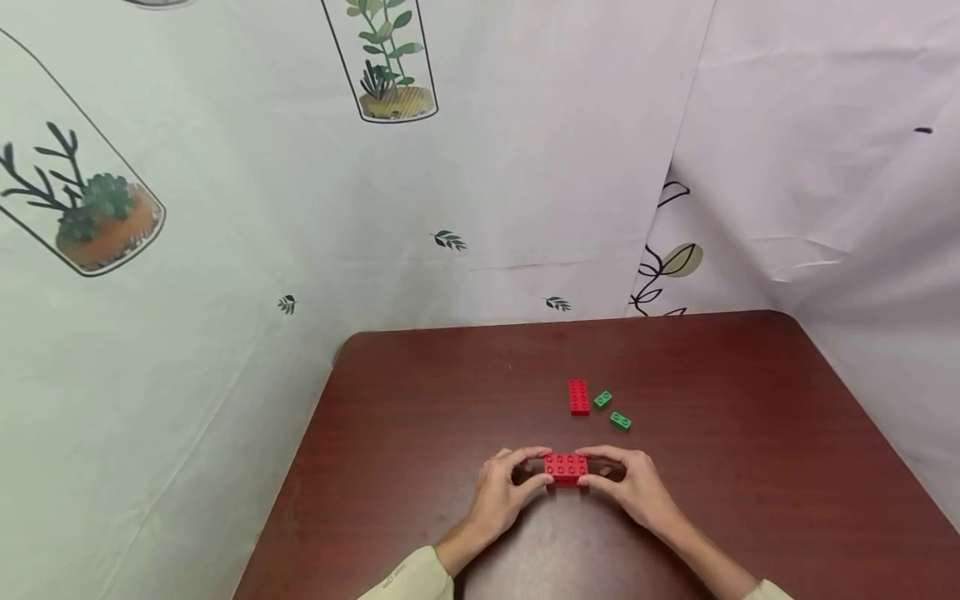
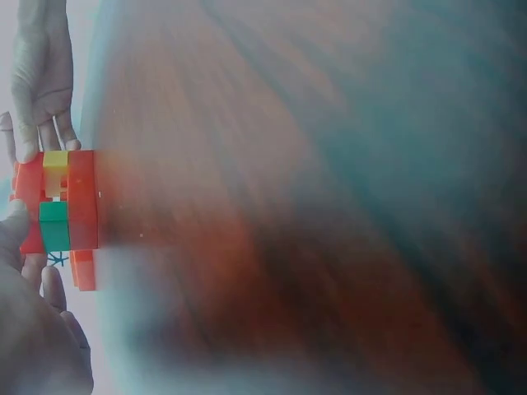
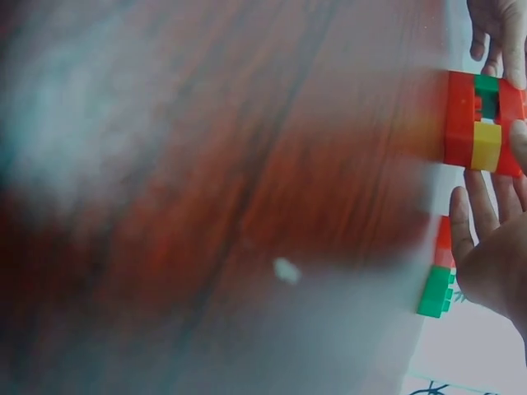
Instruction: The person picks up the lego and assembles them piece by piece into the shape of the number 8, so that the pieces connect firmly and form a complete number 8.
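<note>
Both hands hold the upper red brick (image 1: 566, 464) of a small stack, close to me on the table. My left hand (image 1: 498, 492) pinches its left end between thumb and fingers. At the right end, the thumb and fingers of my right hand (image 1: 637, 487) grip the same brick. From the wrists, the stack shows a lower red brick (image 2: 82, 197) standing on the table. Sandwiched between the two red ones are a green brick (image 2: 55, 226) on the left-hand side and a yellow brick (image 3: 487, 146) on the right-hand side, with a gap between them.
Beyond the hands, another red brick (image 1: 578, 397) lies lengthwise away from me. Two small green bricks, one nearer (image 1: 620, 421) and one farther (image 1: 603, 400), lie to its right. The brown table (image 1: 420, 392) ends at a white printed cloth (image 1: 510, 192) behind it.
</note>
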Tool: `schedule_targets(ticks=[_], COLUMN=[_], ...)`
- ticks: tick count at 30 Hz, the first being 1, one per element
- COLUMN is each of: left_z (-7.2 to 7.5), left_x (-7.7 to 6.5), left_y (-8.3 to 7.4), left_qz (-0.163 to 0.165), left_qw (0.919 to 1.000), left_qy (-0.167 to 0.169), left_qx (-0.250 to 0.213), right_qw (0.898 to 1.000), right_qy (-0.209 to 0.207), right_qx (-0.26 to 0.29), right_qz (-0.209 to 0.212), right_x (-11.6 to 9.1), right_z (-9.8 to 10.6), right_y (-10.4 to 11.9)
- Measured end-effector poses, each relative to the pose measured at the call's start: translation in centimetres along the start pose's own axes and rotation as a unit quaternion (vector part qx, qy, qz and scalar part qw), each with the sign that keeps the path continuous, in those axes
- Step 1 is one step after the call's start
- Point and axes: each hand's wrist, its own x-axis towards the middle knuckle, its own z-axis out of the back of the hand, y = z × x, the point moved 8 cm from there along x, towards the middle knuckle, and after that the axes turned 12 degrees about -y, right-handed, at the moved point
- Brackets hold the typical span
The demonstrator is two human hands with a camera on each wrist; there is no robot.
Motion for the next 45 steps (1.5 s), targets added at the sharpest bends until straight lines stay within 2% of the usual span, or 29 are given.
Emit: schedule_targets(ticks=[10, 22, 26, 32, 37, 41, 45], left_z=[-0.2, -0.3, -0.2, -0.4, -0.4, -0.4, -0.3], left_x=[0.0, 0.4, 0.4, 0.3, 0.2, 0.1, 0.0], left_y=[0.0, 0.5, 0.4, 0.6, 0.5, 0.5, 0.3], left_qz=[0.002, -0.001, 0.0, 0.01, 0.011, 0.003, -0.006], left_qw=[0.9999, 0.9994, 0.9991, 0.998, 0.9979, 0.9979, 0.998], left_qy=[0.006, 0.025, 0.033, 0.053, 0.054, 0.053, 0.05], left_qx=[0.013, 0.025, 0.029, 0.032, 0.035, 0.038, 0.037], right_qw=[0.999, 0.998, 0.999, 0.996, 0.989, 0.988, 0.992], right_qy=[0.022, 0.054, 0.032, -0.062, -0.125, -0.133, -0.104], right_qx=[0.023, -0.012, -0.007, -0.038, -0.055, -0.07, -0.064], right_qz=[-0.011, -0.001, 0.015, 0.056, 0.057, 0.044, 0.029], right_x=[0.0, 0.4, 0.5, 1.2, 2.2, 3.0, 3.7], right_z=[0.2, 0.8, 1.8, 4.0, 6.0, 7.0, 7.2], right_y=[-0.3, -0.6, -0.2, 0.4, -0.3, -1.3, -2.2])
